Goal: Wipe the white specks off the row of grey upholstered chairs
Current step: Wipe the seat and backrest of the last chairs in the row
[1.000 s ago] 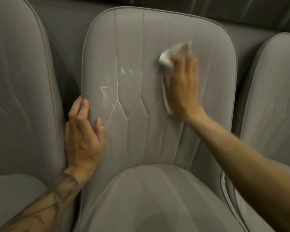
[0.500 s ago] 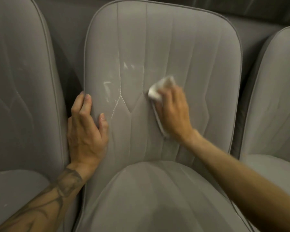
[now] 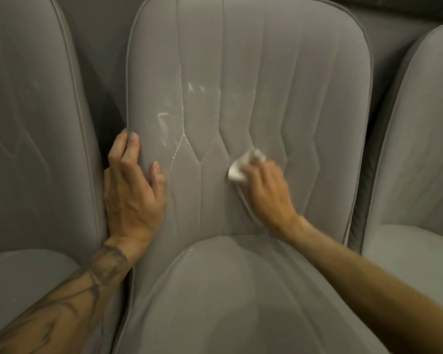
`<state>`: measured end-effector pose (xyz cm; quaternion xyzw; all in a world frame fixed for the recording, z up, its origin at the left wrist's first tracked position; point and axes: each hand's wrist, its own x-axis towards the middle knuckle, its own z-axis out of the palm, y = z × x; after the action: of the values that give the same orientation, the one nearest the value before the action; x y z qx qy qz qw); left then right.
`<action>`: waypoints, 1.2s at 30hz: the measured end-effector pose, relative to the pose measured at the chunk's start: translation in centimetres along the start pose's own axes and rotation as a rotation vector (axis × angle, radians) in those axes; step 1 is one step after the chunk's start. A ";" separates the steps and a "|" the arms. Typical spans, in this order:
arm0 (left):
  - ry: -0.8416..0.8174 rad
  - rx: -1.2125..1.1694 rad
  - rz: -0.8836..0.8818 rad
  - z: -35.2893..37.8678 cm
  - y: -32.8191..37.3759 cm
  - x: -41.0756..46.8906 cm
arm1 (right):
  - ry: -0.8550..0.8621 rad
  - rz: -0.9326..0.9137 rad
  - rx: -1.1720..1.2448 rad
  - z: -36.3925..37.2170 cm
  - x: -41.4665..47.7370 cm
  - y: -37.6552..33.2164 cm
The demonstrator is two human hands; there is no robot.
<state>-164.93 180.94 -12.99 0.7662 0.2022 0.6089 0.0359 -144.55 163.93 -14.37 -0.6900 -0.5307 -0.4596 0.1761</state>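
Note:
A grey upholstered chair [image 3: 304, 72] fills the middle of the view, its backrest stitched in vertical channels. White specks and smears [image 3: 182, 129] mark the backrest left of centre, along a seam. My right hand [image 3: 266, 195] holds a crumpled white cloth [image 3: 243, 167] against the lower backrest, right of the marks. My left hand [image 3: 131, 190] grips the backrest's left edge, fingers wrapped round the piping and thumb on the front. A few faint white specks lie at the seat cushion's back edge [image 3: 189, 250].
A second grey chair [image 3: 36, 123] stands close on the left and a third [image 3: 420, 149] on the right, with narrow dark gaps between them. The middle chair's seat cushion [image 3: 228, 302] lies directly below my arms.
My right hand has dragged the cloth down the backrest from the upper right to the lower middle. My left hand has kept its grip on the left edge.

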 end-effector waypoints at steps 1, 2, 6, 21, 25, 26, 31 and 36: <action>0.001 -0.001 -0.002 0.0 0.0 0.0 | -0.107 -0.107 -0.013 -0.2 -2.2 -0.5; 0.001 -0.003 -0.003 0.0 0.1 0.0 | -0.179 -0.194 -0.017 -0.6 -3.0 -0.3; 0.000 0.003 -0.002 0.1 -0.3 -0.1 | 0.107 -0.090 -0.058 -0.8 3.2 3.1; 0.011 0.017 0.004 0.2 -0.5 -0.1 | 0.222 0.095 0.003 0.7 4.6 2.2; 0.009 0.007 0.003 0.2 -0.4 -0.1 | 0.141 0.139 0.063 2.1 -0.6 -1.7; 0.008 0.007 0.001 0.2 -0.3 -0.1 | 0.058 0.046 0.079 2.0 -2.5 -2.5; 0.004 -0.001 0.001 0.1 -0.3 -0.1 | 0.082 -0.083 0.052 0.0 2.0 -0.2; 0.003 0.013 -0.007 0.2 -0.4 -0.1 | 0.506 0.310 0.072 -2.6 17.1 2.6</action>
<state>-164.84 181.25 -13.29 0.7646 0.2090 0.6087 0.0330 -143.12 170.80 1.64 -0.6197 -0.3743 -0.5654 0.3952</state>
